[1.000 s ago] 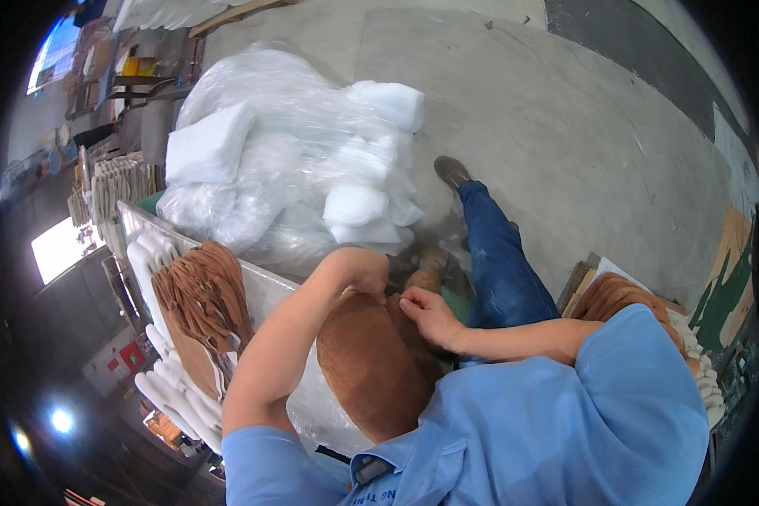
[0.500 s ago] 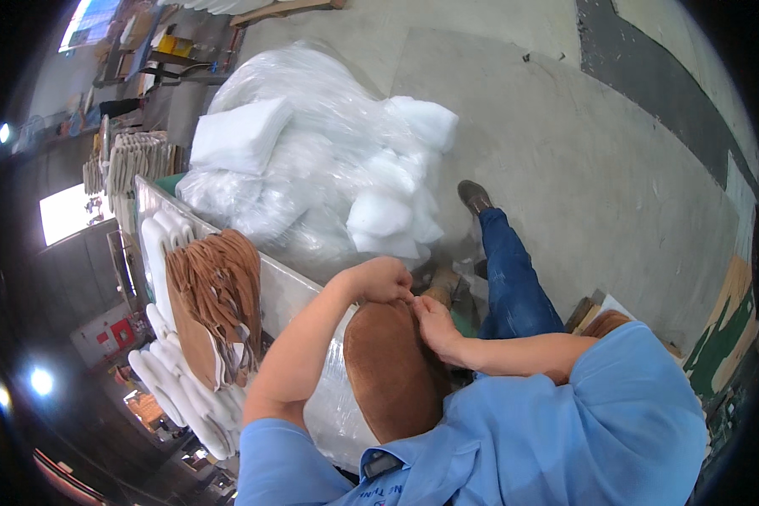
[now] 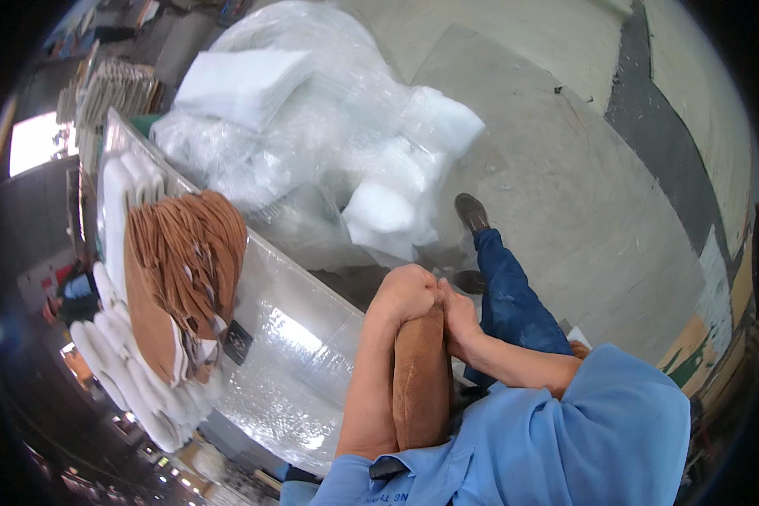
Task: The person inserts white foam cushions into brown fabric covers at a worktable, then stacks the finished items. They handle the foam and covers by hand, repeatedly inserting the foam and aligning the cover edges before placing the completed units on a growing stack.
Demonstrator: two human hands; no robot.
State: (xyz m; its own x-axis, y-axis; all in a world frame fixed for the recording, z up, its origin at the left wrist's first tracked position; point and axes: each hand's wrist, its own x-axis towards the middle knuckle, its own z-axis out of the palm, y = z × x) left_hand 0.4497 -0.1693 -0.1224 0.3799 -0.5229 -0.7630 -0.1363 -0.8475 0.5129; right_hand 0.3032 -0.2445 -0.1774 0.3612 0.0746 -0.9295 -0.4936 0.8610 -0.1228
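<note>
A brown suede-like cushion [image 3: 420,388] rests against my body, its narrow side turned up and its far end under my hands. My left hand [image 3: 408,293] is closed over that far end, knuckles up. Beside it my right hand [image 3: 459,317] grips the same end from the right, fingers curled and touching the left hand. The fingertips and whatever they pinch are hidden. To the left, a pile of brown fabric covers [image 3: 185,270] lies on white padding pieces [image 3: 135,371], next to a small dark object [image 3: 238,341].
A plastic-covered table [image 3: 287,337] runs along my left. Beyond it sits a big heap of clear plastic wrap [image 3: 312,135] with white wadding sheets [image 3: 236,84] in and on it. My leg in blue jeans [image 3: 514,295] extends over the grey concrete floor [image 3: 565,211].
The cushion has turned from its broad face to its narrow side. My left hand has moved right and now bends over the cushion's end. The view has shifted, showing more of the table.
</note>
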